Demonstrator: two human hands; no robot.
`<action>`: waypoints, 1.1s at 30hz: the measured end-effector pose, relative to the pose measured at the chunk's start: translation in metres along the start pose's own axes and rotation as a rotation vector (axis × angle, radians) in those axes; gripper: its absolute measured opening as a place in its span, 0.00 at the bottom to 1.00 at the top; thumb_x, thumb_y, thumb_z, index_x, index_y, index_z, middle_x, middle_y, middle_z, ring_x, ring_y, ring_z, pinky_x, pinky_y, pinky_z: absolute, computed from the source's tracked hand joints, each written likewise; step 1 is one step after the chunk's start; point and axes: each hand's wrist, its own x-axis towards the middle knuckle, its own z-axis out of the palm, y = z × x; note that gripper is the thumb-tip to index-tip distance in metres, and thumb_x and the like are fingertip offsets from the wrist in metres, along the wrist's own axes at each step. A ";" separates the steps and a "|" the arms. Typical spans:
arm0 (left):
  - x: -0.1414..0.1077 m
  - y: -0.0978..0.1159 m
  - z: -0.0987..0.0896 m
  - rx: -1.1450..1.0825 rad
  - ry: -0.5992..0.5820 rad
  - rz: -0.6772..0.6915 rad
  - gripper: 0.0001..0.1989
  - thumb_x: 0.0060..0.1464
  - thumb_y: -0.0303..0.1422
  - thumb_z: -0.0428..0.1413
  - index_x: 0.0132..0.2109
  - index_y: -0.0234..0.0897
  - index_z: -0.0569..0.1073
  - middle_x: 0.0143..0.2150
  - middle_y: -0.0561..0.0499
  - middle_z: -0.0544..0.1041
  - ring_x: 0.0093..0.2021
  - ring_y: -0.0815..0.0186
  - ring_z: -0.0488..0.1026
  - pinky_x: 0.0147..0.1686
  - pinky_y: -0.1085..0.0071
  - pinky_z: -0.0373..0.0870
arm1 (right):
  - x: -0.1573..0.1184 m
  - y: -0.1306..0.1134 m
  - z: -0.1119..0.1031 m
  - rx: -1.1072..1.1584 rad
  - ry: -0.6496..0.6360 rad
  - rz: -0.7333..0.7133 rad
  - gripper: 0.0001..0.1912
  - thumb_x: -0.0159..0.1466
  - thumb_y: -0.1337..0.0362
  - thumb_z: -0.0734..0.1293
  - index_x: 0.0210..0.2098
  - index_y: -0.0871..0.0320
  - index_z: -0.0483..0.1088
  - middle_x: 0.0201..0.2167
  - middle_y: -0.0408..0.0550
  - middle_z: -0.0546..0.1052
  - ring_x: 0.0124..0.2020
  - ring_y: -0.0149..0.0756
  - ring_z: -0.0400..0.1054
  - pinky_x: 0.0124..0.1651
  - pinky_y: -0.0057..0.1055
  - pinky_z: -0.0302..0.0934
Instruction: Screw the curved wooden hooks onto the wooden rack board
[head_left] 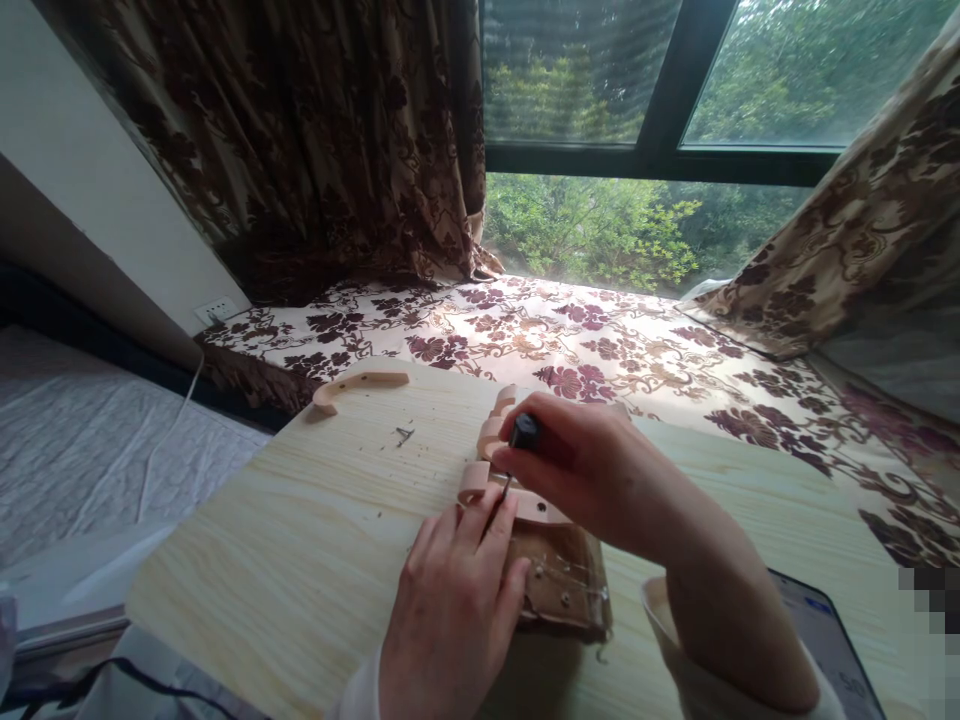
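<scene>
My right hand point(577, 455) is wrapped around the black handle of a screwdriver point(526, 430), its thin shaft tilted down toward a curved pale wooden piece point(534, 507) with a dark hole. That piece lies across a brown block point(559, 575) covered with what looks like clear plastic. My left hand point(457, 590) rests flat on the wooden piece and block, index and middle fingers stretched out on either side of the shaft, thumb apart. The screwdriver's tip is hidden between those fingers. Just beyond sits another curved wooden piece point(491, 437), partly behind my right hand.
A similar curved wooden piece point(360, 385) with dark holes lies at the table's far left. Several small screws point(405, 435) and crumbs are scattered on the pale wooden table point(300, 560). A phone point(825, 640) lies at the right. Behind is a flower-patterned window seat point(600, 340).
</scene>
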 end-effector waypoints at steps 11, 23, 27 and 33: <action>0.000 0.001 -0.001 -0.005 -0.023 -0.011 0.18 0.56 0.29 0.50 0.55 0.33 0.67 0.53 0.41 0.71 0.49 0.51 0.70 0.45 0.51 0.71 | -0.002 0.000 0.000 0.042 -0.002 -0.029 0.04 0.62 0.63 0.63 0.36 0.56 0.66 0.25 0.40 0.69 0.24 0.27 0.59 0.26 0.26 0.50; -0.002 0.000 0.001 -0.013 -0.025 -0.020 0.20 0.57 0.29 0.50 0.56 0.34 0.65 0.54 0.42 0.70 0.51 0.51 0.68 0.47 0.50 0.70 | -0.002 0.000 -0.003 0.018 0.035 -0.029 0.04 0.63 0.63 0.63 0.38 0.55 0.66 0.27 0.40 0.71 0.26 0.27 0.61 0.28 0.26 0.52; -0.001 0.001 0.000 -0.036 -0.052 -0.025 0.20 0.57 0.29 0.49 0.57 0.33 0.64 0.55 0.41 0.69 0.51 0.51 0.68 0.47 0.50 0.69 | 0.000 0.000 0.001 -0.118 0.086 -0.002 0.10 0.64 0.57 0.62 0.30 0.56 0.63 0.21 0.38 0.66 0.21 0.26 0.55 0.24 0.27 0.47; 0.000 0.002 -0.001 -0.062 -0.055 -0.039 0.18 0.57 0.29 0.50 0.55 0.33 0.66 0.53 0.41 0.70 0.48 0.52 0.69 0.45 0.51 0.70 | 0.002 -0.004 0.006 -0.197 0.085 -0.002 0.10 0.64 0.56 0.62 0.34 0.56 0.62 0.24 0.40 0.68 0.22 0.27 0.56 0.26 0.28 0.47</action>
